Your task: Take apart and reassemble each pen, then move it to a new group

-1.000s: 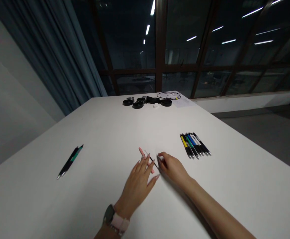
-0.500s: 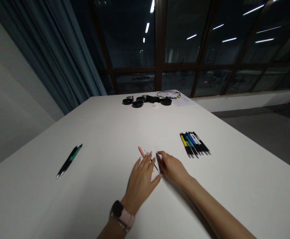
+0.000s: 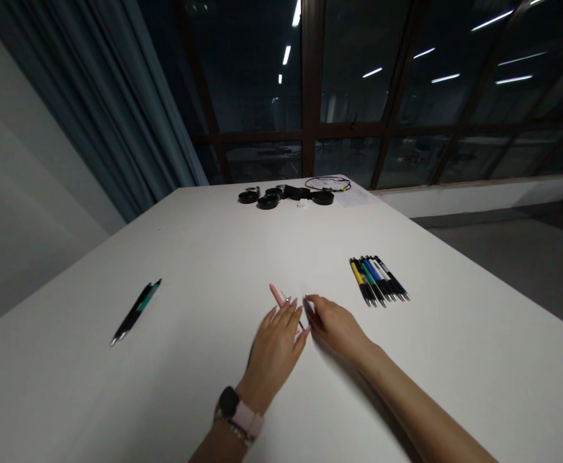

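Note:
My left hand (image 3: 275, 334) lies over several slim pen parts on the white table, fingers stretched out and together. A pink pen barrel (image 3: 276, 294) sticks out beyond its fingertips. Beside that lies a thin pale piece (image 3: 285, 297), too small to name. Between my hands is a thin dark rod (image 3: 301, 325) like a pen refill, partly covered by the left fingers and close to the left thumb. My right hand (image 3: 335, 324) rests just right of these parts with its fingers curled inward. What its fingertips hold, if anything, is hidden.
A row of several pens (image 3: 379, 280) with coloured barrels lies to the right. Two black pens (image 3: 136, 312), one with green, lie at the left. Black round items (image 3: 267, 202), a looped cable (image 3: 328, 183) and paper (image 3: 357, 196) sit at the far end of the table.
My left thumb has drawn slightly up and left, and less of the thin dark rod shows between my hands. My right hand has hardly moved.

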`<move>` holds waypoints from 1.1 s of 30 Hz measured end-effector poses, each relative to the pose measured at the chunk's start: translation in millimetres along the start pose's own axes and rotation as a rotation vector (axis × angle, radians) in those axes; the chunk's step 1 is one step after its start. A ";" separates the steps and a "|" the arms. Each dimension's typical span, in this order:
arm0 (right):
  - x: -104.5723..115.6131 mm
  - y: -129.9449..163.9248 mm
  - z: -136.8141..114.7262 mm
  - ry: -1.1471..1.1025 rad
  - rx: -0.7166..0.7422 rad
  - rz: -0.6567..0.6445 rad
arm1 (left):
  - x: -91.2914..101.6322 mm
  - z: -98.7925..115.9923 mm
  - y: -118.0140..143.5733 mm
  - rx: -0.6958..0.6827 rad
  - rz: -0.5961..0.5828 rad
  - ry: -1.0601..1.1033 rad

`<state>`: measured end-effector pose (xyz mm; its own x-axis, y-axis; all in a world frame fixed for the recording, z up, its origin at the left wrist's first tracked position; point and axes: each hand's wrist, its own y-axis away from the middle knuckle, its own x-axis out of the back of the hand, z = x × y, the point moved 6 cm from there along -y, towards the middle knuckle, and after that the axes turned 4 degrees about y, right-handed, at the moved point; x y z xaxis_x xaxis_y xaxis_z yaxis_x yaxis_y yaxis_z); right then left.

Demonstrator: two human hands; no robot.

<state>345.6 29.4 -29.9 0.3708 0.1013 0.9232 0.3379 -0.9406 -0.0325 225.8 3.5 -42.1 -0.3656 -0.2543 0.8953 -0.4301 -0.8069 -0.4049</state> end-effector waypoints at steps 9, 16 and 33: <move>12.8 2.1 6.1 -0.143 -0.084 0.008 | 21.2 -5.9 -0.6 0.021 0.125 0.054; 32.3 3.2 24.6 -0.138 -0.222 0.063 | 53.8 -47.7 5.0 0.295 0.149 -0.012; 34.3 3.1 38.8 -0.137 -0.254 0.100 | 60.4 -77.6 16.7 0.468 0.122 0.033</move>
<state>392.9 42.5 -13.2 0.5100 0.0304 0.8596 0.0732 -0.9973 -0.0082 132.5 16.0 -9.2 -0.4199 -0.3509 0.8370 0.0327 -0.9275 -0.3724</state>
